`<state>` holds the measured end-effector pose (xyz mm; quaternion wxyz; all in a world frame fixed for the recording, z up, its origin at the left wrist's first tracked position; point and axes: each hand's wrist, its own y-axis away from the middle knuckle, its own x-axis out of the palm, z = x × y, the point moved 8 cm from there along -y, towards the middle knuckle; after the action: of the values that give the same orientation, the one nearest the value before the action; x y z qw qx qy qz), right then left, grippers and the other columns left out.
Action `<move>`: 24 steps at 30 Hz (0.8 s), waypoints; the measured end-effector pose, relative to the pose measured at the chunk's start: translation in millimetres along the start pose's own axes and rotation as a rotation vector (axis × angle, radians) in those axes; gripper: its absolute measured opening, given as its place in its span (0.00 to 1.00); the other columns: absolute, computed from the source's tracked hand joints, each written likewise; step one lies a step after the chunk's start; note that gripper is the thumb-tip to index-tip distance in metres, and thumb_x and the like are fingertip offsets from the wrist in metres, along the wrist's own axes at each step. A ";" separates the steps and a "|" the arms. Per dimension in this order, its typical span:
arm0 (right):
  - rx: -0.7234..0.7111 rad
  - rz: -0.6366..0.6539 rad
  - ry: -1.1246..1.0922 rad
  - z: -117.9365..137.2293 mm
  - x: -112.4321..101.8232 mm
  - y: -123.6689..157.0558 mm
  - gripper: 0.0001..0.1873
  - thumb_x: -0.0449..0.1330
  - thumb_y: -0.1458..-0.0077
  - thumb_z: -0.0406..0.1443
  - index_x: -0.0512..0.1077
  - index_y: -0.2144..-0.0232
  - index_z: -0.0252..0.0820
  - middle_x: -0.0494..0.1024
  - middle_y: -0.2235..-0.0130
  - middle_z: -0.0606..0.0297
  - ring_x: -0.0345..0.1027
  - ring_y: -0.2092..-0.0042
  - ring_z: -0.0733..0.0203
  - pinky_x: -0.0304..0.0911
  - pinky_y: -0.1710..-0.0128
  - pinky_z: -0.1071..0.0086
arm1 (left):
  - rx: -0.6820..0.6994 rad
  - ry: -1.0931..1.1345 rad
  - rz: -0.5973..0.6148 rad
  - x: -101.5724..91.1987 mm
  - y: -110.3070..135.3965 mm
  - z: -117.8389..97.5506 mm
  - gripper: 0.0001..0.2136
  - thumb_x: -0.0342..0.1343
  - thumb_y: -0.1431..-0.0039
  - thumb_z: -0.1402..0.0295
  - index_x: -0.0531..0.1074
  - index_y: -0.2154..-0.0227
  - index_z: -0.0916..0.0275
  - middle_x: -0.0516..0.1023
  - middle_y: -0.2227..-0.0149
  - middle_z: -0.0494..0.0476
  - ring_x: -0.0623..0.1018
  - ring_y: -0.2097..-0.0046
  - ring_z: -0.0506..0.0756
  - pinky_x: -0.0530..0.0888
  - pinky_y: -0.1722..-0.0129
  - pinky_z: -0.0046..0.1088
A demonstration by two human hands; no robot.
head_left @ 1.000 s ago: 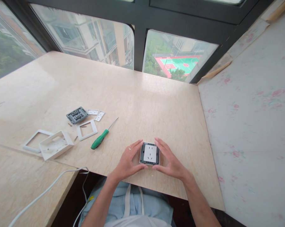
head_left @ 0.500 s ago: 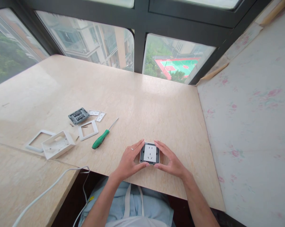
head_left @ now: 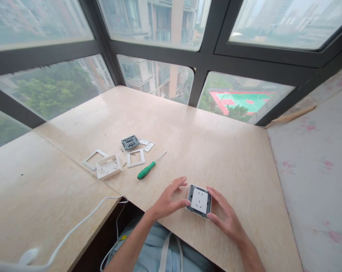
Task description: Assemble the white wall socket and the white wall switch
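Note:
A wall socket (head_left: 199, 200) with a white slotted face and a dark grey surround sits on a white back box near the table's front edge. My right hand (head_left: 226, 214) grips its right side, with fingertips at the upper corner and the thumb at the lower one. At the socket's left side my left hand (head_left: 171, 200) is open. Its fingers are raised off the socket, and its thumb tip lies near or against the left edge; I cannot tell which. Left of my hands lies a green-handled screwdriver (head_left: 146, 170), its shaft pointing away to the right.
Beyond the screwdriver lie a white frame (head_left: 136, 164), a grey socket module (head_left: 130, 142) and small white inserts (head_left: 149, 146). An open white box (head_left: 109, 173) leans by another white frame (head_left: 89, 166). A white cable (head_left: 77, 215) crosses the table corner at left. Windows and a papered wall (head_left: 315, 181) border the table.
My head view has tilted up and turned left. My left hand has loosened from the socket, its fingers lifting away. The right hand stays at the socket, which looks slightly turned.

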<state>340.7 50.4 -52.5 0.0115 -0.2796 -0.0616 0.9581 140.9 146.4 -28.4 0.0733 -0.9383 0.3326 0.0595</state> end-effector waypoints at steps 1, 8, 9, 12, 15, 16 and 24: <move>0.008 -0.008 -0.003 -1.5 -0.5 0.1 0.33 0.61 0.41 0.45 0.60 0.36 0.52 0.64 0.34 0.57 0.56 0.33 0.44 0.58 0.37 0.47 | -0.010 0.068 -0.051 -8.3 -0.6 -0.1 0.29 0.65 0.44 0.61 0.66 0.39 0.48 0.68 0.37 0.60 0.75 0.43 0.64 0.77 0.47 0.42; 0.087 -0.060 -0.061 -18.4 -2.1 1.6 0.29 0.59 0.39 0.46 0.64 0.38 0.50 0.66 0.36 0.55 0.58 0.34 0.44 0.57 0.36 0.45 | -0.082 0.263 -0.748 -122.8 6.2 18.7 0.18 0.57 0.40 0.59 0.73 0.50 0.62 0.80 0.55 0.63 0.81 0.58 0.57 0.76 0.60 0.32; 0.100 -0.071 -0.075 -21.1 -2.3 1.8 0.29 0.59 0.39 0.46 0.64 0.38 0.49 0.66 0.36 0.54 0.58 0.35 0.44 0.57 0.36 0.45 | -0.140 0.230 -0.913 -143.1 13.7 25.3 0.16 0.58 0.43 0.60 0.75 0.55 0.63 0.80 0.58 0.62 0.81 0.60 0.56 0.75 0.62 0.31; 0.138 -0.094 -0.107 -26.0 -2.8 1.6 0.27 0.59 0.40 0.47 0.67 0.40 0.49 0.68 0.37 0.54 0.61 0.36 0.44 0.58 0.37 0.45 | -0.210 -0.125 -1.076 -183.6 18.7 23.5 0.13 0.55 0.43 0.64 0.77 0.59 0.63 0.81 0.58 0.60 0.79 0.57 0.58 0.75 0.60 0.32; 0.151 -0.107 -0.114 -24.0 -4.8 0.2 0.26 0.59 0.40 0.48 0.69 0.42 0.48 0.70 0.38 0.55 0.62 0.37 0.44 0.60 0.37 0.46 | -0.280 -0.789 -0.935 -200.8 4.0 9.5 0.16 0.48 0.41 0.70 0.77 0.55 0.62 0.79 0.52 0.63 0.76 0.49 0.62 0.73 0.51 0.39; 0.150 -0.111 -0.115 -22.5 -5.8 -0.3 0.25 0.59 0.40 0.48 0.70 0.43 0.48 0.70 0.39 0.55 0.63 0.37 0.45 0.60 0.38 0.47 | -0.339 -0.970 -0.859 -204.2 -1.3 9.7 0.17 0.48 0.40 0.72 0.77 0.54 0.62 0.78 0.50 0.63 0.74 0.48 0.63 0.71 0.48 0.41; 0.139 -0.132 -0.112 -19.5 -9.2 -2.1 0.24 0.59 0.40 0.48 0.72 0.45 0.47 0.72 0.40 0.55 0.66 0.39 0.46 0.64 0.39 0.50 | -0.479 -1.225 -0.527 -230.5 -25.0 16.2 0.15 0.49 0.42 0.73 0.82 0.62 0.61 0.79 0.57 0.67 0.74 0.51 0.66 0.72 0.53 0.41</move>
<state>358.9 54.1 -63.6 0.0905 -0.2193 -0.0138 0.9713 -22.2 310.3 -4.9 0.0509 -0.7755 -0.0288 0.6286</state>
